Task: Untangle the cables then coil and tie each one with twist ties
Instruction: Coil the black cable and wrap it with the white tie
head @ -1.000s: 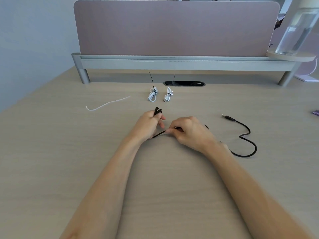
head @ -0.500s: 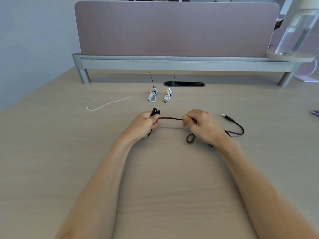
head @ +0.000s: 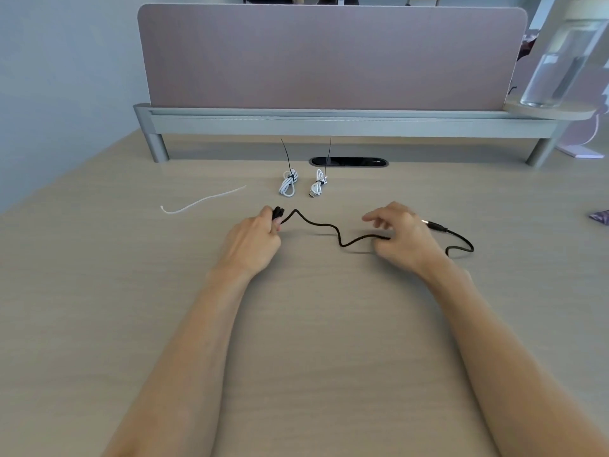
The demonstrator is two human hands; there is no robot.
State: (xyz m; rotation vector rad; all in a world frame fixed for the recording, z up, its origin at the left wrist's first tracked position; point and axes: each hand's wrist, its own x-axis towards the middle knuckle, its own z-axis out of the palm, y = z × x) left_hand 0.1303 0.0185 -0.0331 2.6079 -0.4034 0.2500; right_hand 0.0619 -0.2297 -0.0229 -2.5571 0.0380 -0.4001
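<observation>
Far edge of worktop [head: 99, 291]: mauve divider panel [head: 329, 57] on a grey rail, with a dark cable slot [head: 349, 161] just in front of it.
Near the slot: two white cables, left coil [head: 287, 185] and right coil [head: 318, 187], each bundled and bound with a dark tie whose tail sticks upward.
Towards the left edge: one loose white twist tie [head: 202, 201], lying well apart from everything else.
Right edge: a small purple item [head: 600, 216], partly cut off.
In the way: nothing across the black cable between the hands.
Black cable [head: 329, 227]: mid-worktop, uncoiled, running in waves from left hand to right hand, then bending out towards the right edge and back to its plug [head: 435, 226] just beyond the right hand.
Left hand [head: 253, 240]: fingers curled round the cable's folded end.
Right hand [head: 400, 237]: fingers loosely spread over the cable; cannot tell whether gripping.
Container: clear bottle [head: 560, 64] on a round shelf [head: 550, 112] at the far right corner, partly filled with clear liquid.
</observation>
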